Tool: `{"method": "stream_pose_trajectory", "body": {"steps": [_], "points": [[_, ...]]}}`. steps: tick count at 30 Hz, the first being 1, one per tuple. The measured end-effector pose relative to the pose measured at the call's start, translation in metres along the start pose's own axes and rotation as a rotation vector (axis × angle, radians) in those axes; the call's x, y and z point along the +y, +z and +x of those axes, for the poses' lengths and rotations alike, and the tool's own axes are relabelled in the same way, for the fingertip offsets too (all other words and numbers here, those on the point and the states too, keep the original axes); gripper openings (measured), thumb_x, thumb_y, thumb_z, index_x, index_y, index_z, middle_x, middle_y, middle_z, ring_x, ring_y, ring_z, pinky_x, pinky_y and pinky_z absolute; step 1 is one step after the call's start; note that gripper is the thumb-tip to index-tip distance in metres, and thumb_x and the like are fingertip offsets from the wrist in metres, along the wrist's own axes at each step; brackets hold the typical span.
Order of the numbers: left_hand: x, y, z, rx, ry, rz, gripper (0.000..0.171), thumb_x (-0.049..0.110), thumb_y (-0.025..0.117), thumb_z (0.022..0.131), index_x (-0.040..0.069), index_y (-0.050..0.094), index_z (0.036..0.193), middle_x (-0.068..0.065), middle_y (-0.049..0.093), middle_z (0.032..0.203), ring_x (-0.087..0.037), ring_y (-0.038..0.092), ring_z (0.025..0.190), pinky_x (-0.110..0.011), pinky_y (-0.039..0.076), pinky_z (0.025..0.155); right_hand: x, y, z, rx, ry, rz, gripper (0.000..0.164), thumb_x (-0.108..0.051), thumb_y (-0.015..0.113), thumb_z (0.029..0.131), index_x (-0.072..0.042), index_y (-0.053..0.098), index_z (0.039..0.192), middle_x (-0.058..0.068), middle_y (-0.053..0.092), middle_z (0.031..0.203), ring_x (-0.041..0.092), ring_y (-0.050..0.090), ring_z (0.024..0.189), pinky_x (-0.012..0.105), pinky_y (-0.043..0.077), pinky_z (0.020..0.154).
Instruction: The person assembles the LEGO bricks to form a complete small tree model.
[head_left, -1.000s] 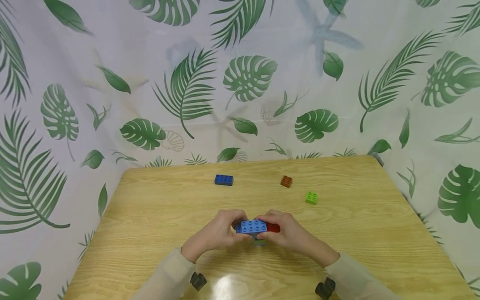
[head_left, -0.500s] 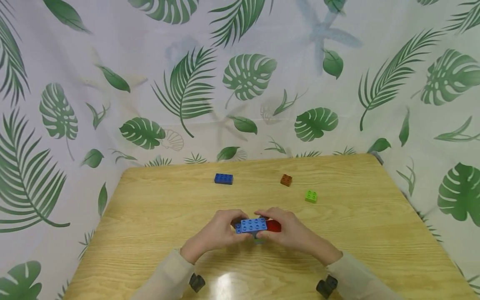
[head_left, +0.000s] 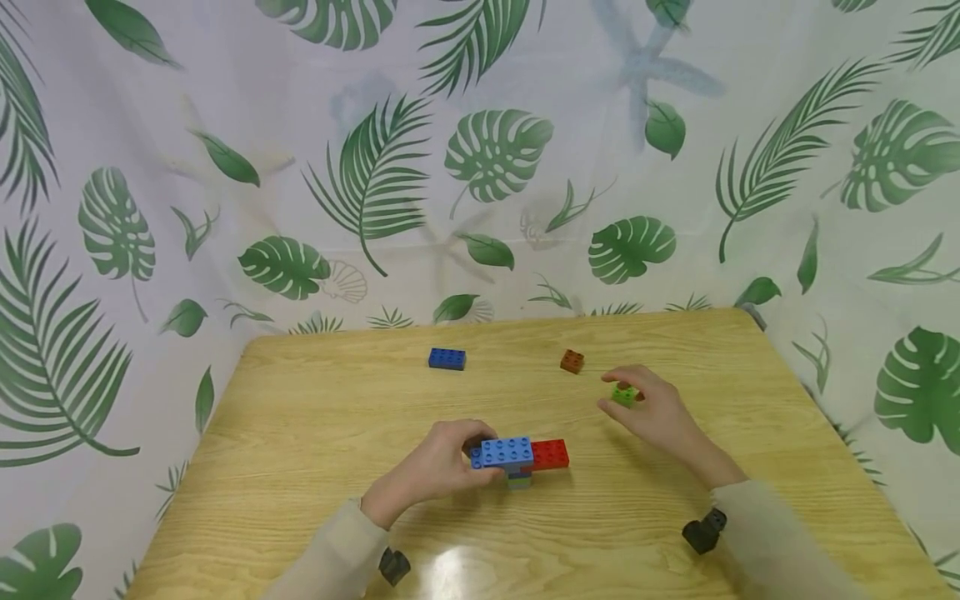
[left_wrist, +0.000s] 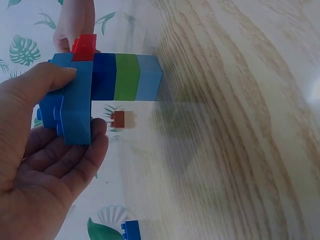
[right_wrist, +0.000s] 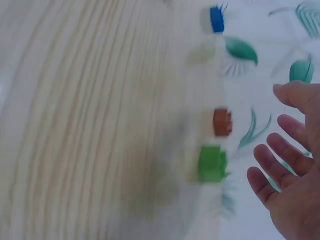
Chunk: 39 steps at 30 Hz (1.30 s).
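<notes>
My left hand [head_left: 435, 463] holds the left end of a toy-brick build [head_left: 507, 451], thumb on the near side and fingers curled beneath. Light blue bricks form its top, and a red brick [head_left: 551, 454] juts out to the right. In the left wrist view, a column of dark blue, green [left_wrist: 127, 77] and light blue bricks stands under the top, its foot at the table. My right hand [head_left: 663, 417] hovers around a small lime-green brick [head_left: 623, 395], thumb and fingers spread on either side. The right wrist view shows those fingers apart from the green brick [right_wrist: 212, 164].
A small brown brick [head_left: 572, 361] lies behind and left of the green one. Farther left along the back lies a dark blue brick [head_left: 447, 359]. The wooden table [head_left: 322, 417] ends at a leaf-print curtain [head_left: 405, 192].
My right hand has let go of the build and moved right and away to the green brick, uncovering the red brick. My left hand has stayed in place on the build.
</notes>
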<state>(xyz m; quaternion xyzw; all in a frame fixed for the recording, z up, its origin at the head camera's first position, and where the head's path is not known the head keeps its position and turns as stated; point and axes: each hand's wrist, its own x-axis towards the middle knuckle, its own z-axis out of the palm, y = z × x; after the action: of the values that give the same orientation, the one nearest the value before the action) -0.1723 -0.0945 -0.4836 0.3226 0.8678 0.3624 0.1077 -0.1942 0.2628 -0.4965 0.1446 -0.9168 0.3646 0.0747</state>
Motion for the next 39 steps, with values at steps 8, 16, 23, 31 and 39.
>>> {"method": "stream_pose_trajectory", "body": {"steps": [8,16,23,31,39], "points": [[-0.001,0.0,-0.002,0.006,-0.004,-0.002,0.037,0.027,0.084,0.091,0.011,0.072,0.121,-0.001,0.075,0.111,-0.005,0.065,0.092,-0.03,0.06,0.083,0.035,-0.005,-0.002,-0.024,0.064,-0.025,0.05,-0.018,0.076,0.098,0.003,0.06,0.141,0.024,0.062,0.136,0.038,0.064,0.111,0.048,0.055,0.084],[-0.002,-0.001,-0.002,-0.011,-0.022,0.002,0.039,0.029,0.084,0.091,0.011,0.072,0.123,-0.001,0.075,0.112,-0.004,0.064,0.092,-0.023,0.056,0.081,0.049,-0.002,0.0,-0.089,0.16,0.015,0.061,-0.02,0.072,0.1,0.005,0.049,0.151,0.03,0.057,0.142,0.044,0.062,0.119,0.061,0.053,0.096],[-0.004,-0.002,-0.003,-0.021,-0.024,-0.01,0.039,0.028,0.084,0.091,0.011,0.071,0.124,-0.001,0.075,0.113,-0.004,0.065,0.093,-0.024,0.057,0.083,0.057,0.005,0.004,-0.075,0.155,0.005,0.053,-0.017,0.073,0.099,0.006,0.056,0.144,0.029,0.06,0.133,0.043,0.061,0.116,0.059,0.052,0.096],[-0.004,-0.004,-0.003,-0.017,-0.021,-0.009,0.038,0.028,0.084,0.091,0.012,0.071,0.124,-0.001,0.075,0.113,-0.005,0.065,0.093,-0.028,0.058,0.084,0.059,0.006,0.007,-0.04,0.124,-0.034,0.044,-0.013,0.074,0.097,0.006,0.064,0.136,0.027,0.063,0.126,0.04,0.063,0.109,0.057,0.054,0.094],[-0.005,-0.003,-0.004,-0.013,-0.009,-0.008,0.037,0.026,0.084,0.091,0.012,0.071,0.122,-0.001,0.075,0.111,-0.004,0.064,0.092,-0.022,0.055,0.082,0.058,0.005,0.005,-0.051,0.136,-0.021,0.043,-0.012,0.075,0.097,0.006,0.064,0.135,0.026,0.063,0.126,0.037,0.063,0.107,0.055,0.054,0.093]]}}
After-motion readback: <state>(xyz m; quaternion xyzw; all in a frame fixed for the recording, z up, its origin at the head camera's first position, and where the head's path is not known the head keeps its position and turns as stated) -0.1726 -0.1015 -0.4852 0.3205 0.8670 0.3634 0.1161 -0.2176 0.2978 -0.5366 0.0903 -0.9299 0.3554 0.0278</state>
